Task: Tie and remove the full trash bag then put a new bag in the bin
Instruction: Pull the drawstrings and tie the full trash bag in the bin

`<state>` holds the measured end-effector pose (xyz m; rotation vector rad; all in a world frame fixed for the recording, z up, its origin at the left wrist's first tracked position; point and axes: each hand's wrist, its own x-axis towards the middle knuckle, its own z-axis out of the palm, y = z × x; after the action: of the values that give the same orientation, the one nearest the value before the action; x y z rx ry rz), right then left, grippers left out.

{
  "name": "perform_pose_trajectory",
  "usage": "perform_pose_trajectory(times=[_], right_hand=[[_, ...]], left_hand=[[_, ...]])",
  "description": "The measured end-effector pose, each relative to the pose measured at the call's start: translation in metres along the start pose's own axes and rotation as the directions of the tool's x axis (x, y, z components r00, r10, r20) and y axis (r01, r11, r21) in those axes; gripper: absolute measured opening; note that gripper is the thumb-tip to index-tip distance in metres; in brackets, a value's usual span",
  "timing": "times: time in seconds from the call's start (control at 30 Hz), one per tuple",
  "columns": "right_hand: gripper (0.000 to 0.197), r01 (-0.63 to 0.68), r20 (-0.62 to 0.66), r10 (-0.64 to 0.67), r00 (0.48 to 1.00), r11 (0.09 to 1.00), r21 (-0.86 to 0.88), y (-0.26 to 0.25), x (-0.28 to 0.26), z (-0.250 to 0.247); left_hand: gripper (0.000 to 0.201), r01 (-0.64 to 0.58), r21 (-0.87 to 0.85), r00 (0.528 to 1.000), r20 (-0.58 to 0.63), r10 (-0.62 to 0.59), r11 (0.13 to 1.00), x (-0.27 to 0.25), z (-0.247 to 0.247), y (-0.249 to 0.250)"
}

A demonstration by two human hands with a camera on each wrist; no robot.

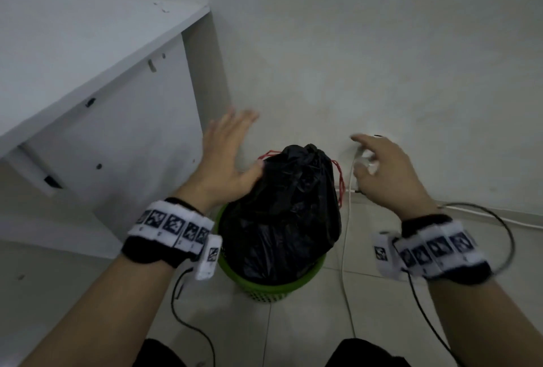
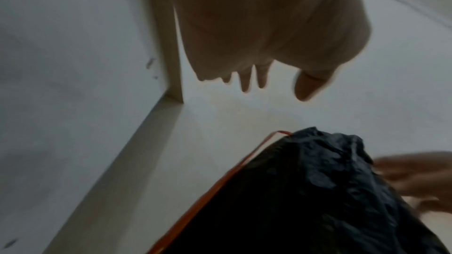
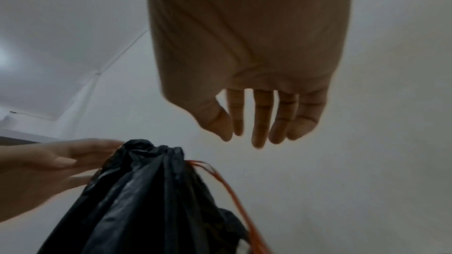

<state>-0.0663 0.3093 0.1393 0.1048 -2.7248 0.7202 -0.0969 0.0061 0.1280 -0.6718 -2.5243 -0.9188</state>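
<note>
Your left hand point(image 1: 226, 158) spread, thumb touching black trash bag point(image 1: 282, 214) | right hand point(image 1: 385, 172) loose, empty | red drawstring point(image 1: 340, 181) nearer right.

I stand on a pale tiled floor point(image 1: 382, 322) that runs up to the white wall. The green bin point(image 1: 273, 281) sits directly on the tiles, close to the wall, with the white cabinet point(image 1: 117, 120) standing on the floor just beside it. A white cable point(image 1: 346, 293) trails across the tiles near the bin.
</note>
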Motion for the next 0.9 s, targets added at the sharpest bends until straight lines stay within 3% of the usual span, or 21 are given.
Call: perform_pose_trajectory(times=[0.07, 0.1, 0.17, 0.23, 0.33, 0.4, 0.47, 0.5, 0.6, 0.67, 0.77, 0.83, 0.9], right_hand=[[0.060, 0.094, 0.250, -0.095, 0.964, 0.995, 0.015, -0.014, 0.020, 0.014], [0.053, 0.083, 0.335, -0.082, 0.939, 0.996, 0.014, -0.022, 0.027, 0.020], [0.030, 0.092, 0.365, -0.077, 0.928, 0.995, -0.024, -0.030, 0.035, 0.024], [0.025, 0.128, 0.269, -0.110, 0.957, 0.990, -0.051, -0.033, 0.036, 0.021], [0.026, 0.096, 0.180, -0.099, 0.979, 0.995, 0.024, -0.042, 0.034, 0.005], [0.024, -0.060, 0.265, -0.002, 0.964, 0.973, 0.223, -0.049, 0.031, -0.002], [0.021, -0.258, 0.445, 0.048, 0.894, 0.868, 0.424, -0.063, 0.024, -0.004], [0.023, -0.267, 0.484, 0.032, 0.874, 0.865, 0.425, -0.067, 0.022, 0.001], [0.017, -0.079, 0.365, -0.027, 0.930, 0.959, 0.273, -0.061, 0.024, 0.033], [0.005, 0.017, 0.188, -0.073, 0.979, 0.959, 0.282, -0.053, 0.024, 0.048], [0.008, 0.168, -0.047, -0.162, 0.986, 0.934, 0.316, -0.050, 0.010, 0.065], [0.011, 0.183, -0.125, -0.150, 0.981, 0.931, 0.315, -0.053, -0.002, 0.074], [0.016, 0.131, -0.083, -0.107, 0.991, 0.913, 0.387, -0.053, -0.008, 0.077]], left_hand=[[0.078, 0.018, -0.021, 0.952, 0.306, -0.011, 1.000, 0.017, 0.012, 0.017], [0.075, 0.043, 0.025, 0.912, 0.407, -0.049, 0.999, 0.024, 0.016, 0.022], [0.055, 0.081, 0.127, 0.867, 0.480, -0.133, 0.989, 0.033, 0.019, 0.025], [0.038, 0.097, 0.163, 0.870, 0.465, -0.164, 0.982, 0.038, 0.015, 0.021], [0.039, 0.174, 0.144, 0.891, 0.398, -0.218, 0.974, 0.041, 0.004, 0.015], [0.045, 0.181, 0.238, 0.913, 0.320, -0.253, 0.954, 0.043, -0.003, 0.017], [0.051, 0.129, 0.377, 0.944, 0.235, -0.230, 0.917, 0.046, -0.006, 0.022], [0.052, 0.114, 0.384, 0.956, 0.210, -0.207, 0.916, 0.047, -0.007, 0.024], [0.048, 0.104, 0.240, 0.952, 0.256, -0.166, 0.965, 0.045, -0.012, 0.021], [0.063, 0.212, 0.081, 0.900, 0.372, -0.227, 0.974, 0.041, -0.015, 0.016], [0.092, 0.459, -0.275, 0.801, 0.538, -0.260, 0.845, 0.031, -0.012, 0.014], [0.064, 0.367, -0.284, 0.840, 0.510, -0.185, 0.886, 0.026, -0.004, 0.013], [0.026, 0.248, -0.223, 0.897, 0.421, -0.136, 0.943, 0.021, 0.006, 0.013]])
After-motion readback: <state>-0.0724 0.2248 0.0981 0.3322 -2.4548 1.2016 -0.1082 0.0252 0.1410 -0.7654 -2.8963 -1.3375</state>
